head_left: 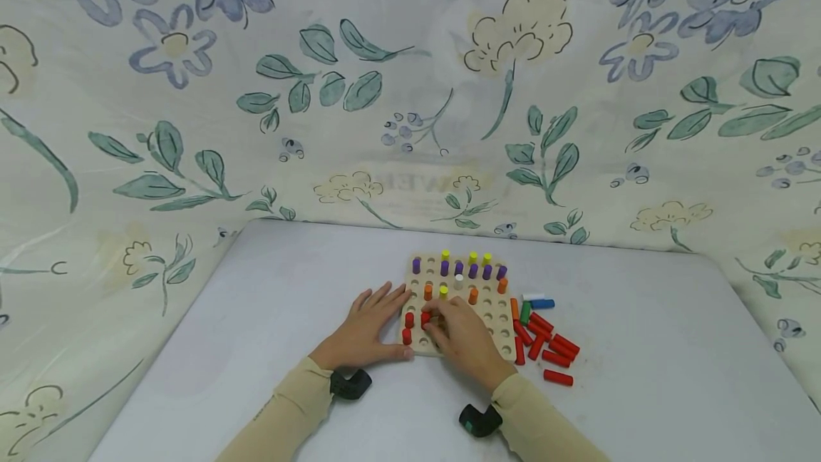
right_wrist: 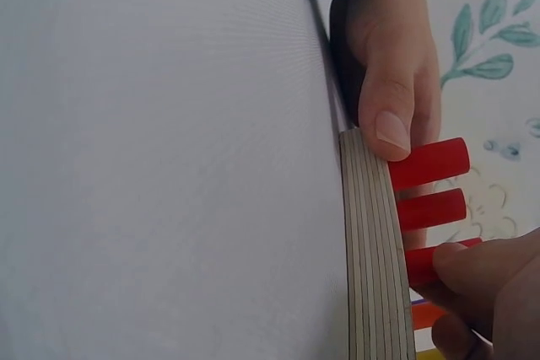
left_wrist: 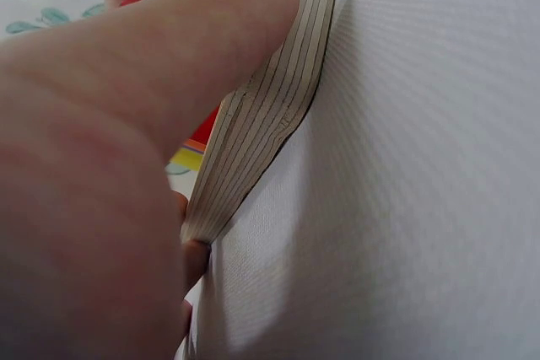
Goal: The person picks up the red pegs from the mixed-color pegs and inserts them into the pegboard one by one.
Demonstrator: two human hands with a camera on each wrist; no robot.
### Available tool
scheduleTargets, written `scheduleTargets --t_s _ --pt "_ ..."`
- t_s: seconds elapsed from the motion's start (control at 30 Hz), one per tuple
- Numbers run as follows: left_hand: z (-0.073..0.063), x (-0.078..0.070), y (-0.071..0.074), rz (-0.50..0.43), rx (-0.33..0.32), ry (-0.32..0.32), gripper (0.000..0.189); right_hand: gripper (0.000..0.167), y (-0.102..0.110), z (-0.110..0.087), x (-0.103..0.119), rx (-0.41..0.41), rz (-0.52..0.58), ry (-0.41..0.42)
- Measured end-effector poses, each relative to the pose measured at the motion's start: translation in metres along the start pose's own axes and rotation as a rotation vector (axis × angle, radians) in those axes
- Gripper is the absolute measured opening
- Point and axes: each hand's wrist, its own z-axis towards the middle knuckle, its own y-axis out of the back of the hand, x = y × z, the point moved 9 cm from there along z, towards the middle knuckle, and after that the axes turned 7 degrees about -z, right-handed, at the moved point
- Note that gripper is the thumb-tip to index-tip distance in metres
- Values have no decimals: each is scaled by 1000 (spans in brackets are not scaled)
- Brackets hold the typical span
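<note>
A wooden pegboard with rows of holes lies on the table. My left hand rests at its left side, fingers spread along that edge and the thumb touching the front corner. My right hand pinches a red peg between thumb and fingers; the peg stands upright at the board. Two more red pegs, one of them the front-left peg, stand in the left column. In the right wrist view my right hand grips the third red peg in line. The left wrist view shows my thumb against the layered board edge.
Purple pegs, yellow pegs, orange pegs and a white peg stand in the board. Several loose red pegs lie to its right, along with a blue peg, a green peg, a white one and an orange one.
</note>
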Motion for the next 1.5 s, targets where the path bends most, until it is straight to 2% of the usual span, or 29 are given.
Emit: scheduleTargets --t_s 0.67,1.03,1.37,1.5 --pt "0 -1 -1 0 2 -9 100 28 -1 0 -4 34 9 7" --pt "1 1 -1 7 8 11 102 32 13 -3 6 11 -38 49" --pt "1 -2 0 -10 -2 -5 101 33 32 -12 10 -21 -22 49" --pt "0 -2 0 -18 -8 -12 101 35 38 -15 10 -46 -50 54"
